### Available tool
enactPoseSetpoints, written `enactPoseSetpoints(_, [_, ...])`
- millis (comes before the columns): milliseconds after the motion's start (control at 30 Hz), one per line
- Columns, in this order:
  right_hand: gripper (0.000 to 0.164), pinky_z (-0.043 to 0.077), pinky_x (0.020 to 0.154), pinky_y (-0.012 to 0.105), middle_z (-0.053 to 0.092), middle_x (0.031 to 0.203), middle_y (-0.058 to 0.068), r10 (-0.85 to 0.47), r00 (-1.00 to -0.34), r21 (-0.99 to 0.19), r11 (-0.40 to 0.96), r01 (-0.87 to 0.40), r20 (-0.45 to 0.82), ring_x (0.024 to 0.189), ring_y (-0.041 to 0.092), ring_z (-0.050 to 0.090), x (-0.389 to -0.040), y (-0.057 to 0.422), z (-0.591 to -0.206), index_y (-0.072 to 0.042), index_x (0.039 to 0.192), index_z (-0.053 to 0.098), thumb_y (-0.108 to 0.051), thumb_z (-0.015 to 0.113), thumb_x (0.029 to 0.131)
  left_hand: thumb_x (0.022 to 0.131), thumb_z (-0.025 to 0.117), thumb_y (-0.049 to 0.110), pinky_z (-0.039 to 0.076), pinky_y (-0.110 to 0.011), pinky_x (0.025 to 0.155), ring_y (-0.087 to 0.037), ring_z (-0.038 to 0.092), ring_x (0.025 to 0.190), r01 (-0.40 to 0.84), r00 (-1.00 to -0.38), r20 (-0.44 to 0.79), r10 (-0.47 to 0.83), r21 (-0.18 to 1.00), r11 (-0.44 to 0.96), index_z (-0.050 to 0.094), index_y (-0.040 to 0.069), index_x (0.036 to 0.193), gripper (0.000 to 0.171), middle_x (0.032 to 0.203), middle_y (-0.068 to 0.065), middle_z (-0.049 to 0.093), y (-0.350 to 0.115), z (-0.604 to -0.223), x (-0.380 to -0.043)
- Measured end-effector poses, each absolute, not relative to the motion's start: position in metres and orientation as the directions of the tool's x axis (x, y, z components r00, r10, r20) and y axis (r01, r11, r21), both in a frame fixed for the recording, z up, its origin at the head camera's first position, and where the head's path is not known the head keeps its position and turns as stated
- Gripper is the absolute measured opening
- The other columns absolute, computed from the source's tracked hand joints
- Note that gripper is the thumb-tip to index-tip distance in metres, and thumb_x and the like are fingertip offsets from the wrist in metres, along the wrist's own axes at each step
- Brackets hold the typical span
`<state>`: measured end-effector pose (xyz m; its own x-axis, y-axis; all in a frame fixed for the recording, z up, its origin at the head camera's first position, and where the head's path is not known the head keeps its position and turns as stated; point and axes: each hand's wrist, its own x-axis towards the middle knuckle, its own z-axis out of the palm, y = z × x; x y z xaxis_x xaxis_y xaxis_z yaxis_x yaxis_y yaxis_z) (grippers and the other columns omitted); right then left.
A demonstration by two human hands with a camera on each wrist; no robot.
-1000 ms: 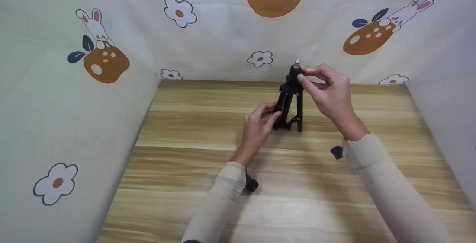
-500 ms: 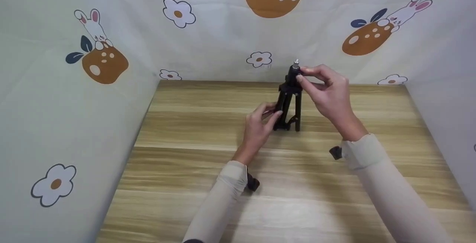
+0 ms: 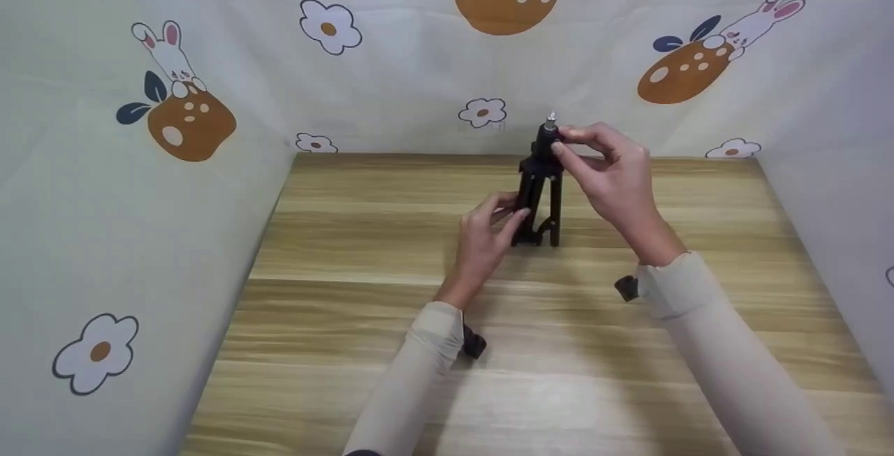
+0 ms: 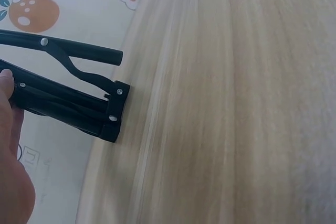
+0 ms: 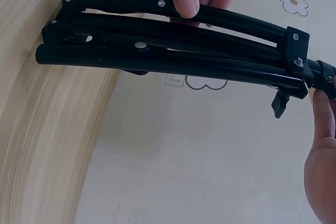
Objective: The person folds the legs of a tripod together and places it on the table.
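A small black tripod with its legs folded close together stands near the back of the table in the head view. A silver metal tip sticks up from its top. My left hand grips a leg from the left, thumb in front, about halfway down. At the tripod's upper column, my right hand pinches the black collar between thumb and index finger. In the right wrist view the tripod's legs, hinges and a small knob show. The lower brace joins the leg ends in the left wrist view.
The wood-grain table runs back to a pale cloth wall printed with flowers, rabbits and oranges. Cloth also closes the left and right sides. Small black devices sit at both wrists, below the sleeve cuffs.
The head view has shifted slightly, so the scene sits a little further left. Both hands keep their holds on the tripod, which looks otherwise the same.
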<state>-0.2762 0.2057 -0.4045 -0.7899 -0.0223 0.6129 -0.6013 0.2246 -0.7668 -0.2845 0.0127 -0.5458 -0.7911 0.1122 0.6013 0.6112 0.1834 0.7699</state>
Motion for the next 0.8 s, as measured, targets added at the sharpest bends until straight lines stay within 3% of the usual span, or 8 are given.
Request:
enactPoseSetpoints(300, [0.022,0.068,0.089,0.028,0.081,0.119,0.013,-0.023,-0.791,-0.768,0.222,-0.600,0.611,0.112,0.007,0.078,-0.2747,0.2045,-0.4040,0.011,0.112,0.076,-0.002,0.081,0.096,0.100,0.079,0.017,0.065,-0.021,0.099,-0.017,0.080,0.112,0.577,-0.816,0.558,0.154,0.803,0.148,0.074,0.003,0.116,0.022,0.117,-0.012,0.081,0.0070,-0.5430,-0.2865])
enactPoseSetpoints(633, [0.021,0.067,0.096,0.030,0.081,0.121,0.014,-0.031,-0.779,-0.753,0.235,-0.615,0.627,0.114,0.016,0.079,-0.2728,0.2074,-0.4054,0.000,0.116,0.080,-0.001,0.081,0.095,0.099,0.081,0.017,0.065,-0.020,0.096,-0.016,0.080,0.108,0.571,-0.821,0.550,0.156,0.804,0.167,0.075,0.004,0.113,0.020,0.114,-0.011,0.082,0.0068,-0.5416,-0.2863])
enactPoseSetpoints(800, [0.040,0.065,0.100,0.030,0.079,0.129,0.010,-0.058,-0.766,-0.725,0.285,-0.628,0.640,0.116,0.015,0.079,-0.2713,0.2129,-0.4118,-0.010,0.134,0.076,-0.003,0.082,0.095,0.099,0.081,0.015,0.065,-0.020,0.096,-0.015,0.080,0.108,0.566,-0.823,0.544,0.162,0.808,0.163,0.074,0.003,0.113,0.020,0.115,-0.012,0.082,0.0068,-0.5408,-0.2872])
